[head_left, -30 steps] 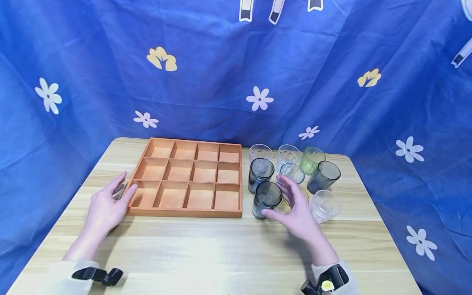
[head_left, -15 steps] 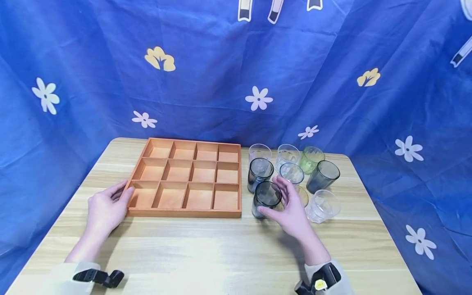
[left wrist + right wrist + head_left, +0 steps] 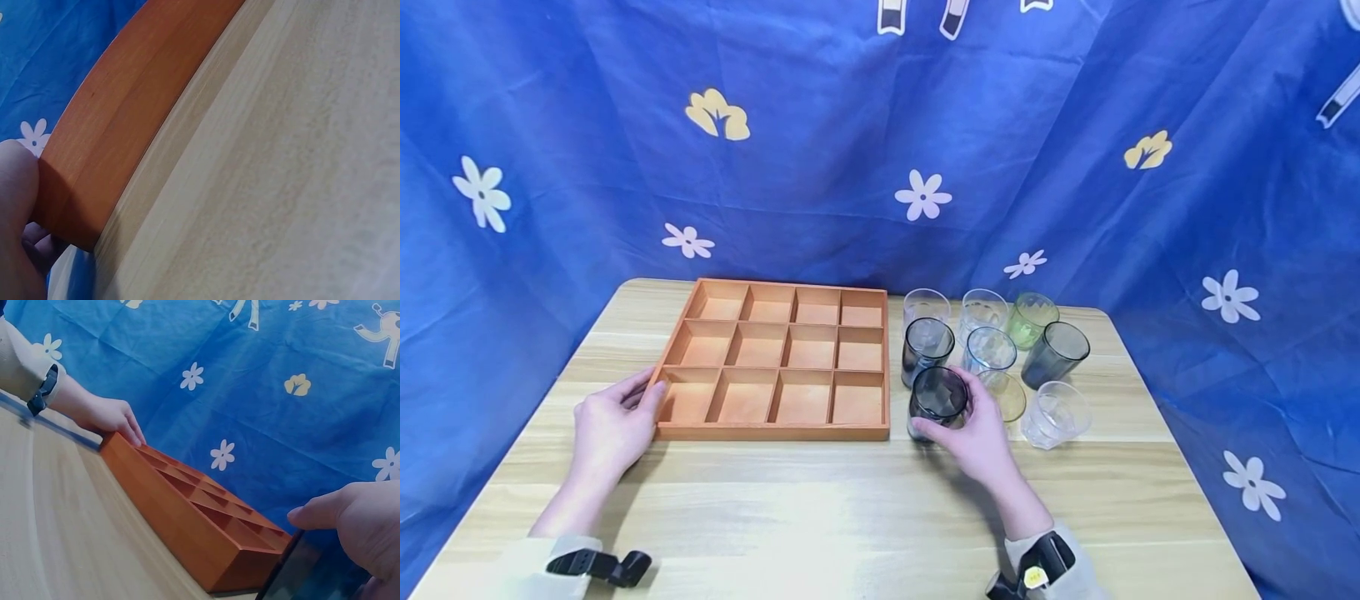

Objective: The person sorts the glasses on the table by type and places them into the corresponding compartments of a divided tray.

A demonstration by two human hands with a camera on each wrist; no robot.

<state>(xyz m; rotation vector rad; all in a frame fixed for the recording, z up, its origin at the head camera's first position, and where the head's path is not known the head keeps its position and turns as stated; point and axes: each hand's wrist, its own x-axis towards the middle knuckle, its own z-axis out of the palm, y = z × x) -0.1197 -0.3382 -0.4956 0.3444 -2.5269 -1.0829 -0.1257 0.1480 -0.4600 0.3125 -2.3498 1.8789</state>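
Observation:
A wooden compartment tray lies on the left half of the table, its cells bare. My left hand pinches its left wall near the front corner, thumb inside the rim. The tray's orange-brown side fills much of the left wrist view. To the right of the tray, my right hand grips a dark grey drinking glass, thumb at the front and fingers round its far right side. The glass stands upright; in the right wrist view only a dark edge of the glass shows below the thumb.
Close around the held glass stand another dark glass, a bluish glass and a yellow glass. Behind and right are clear glasses, a green glass, a grey glass and a tilted clear glass. A blue curtain hangs behind.
My left hand has moved in from beside the tray and taken hold of its wall. My right hand has shifted left and closed round the dark grey glass.

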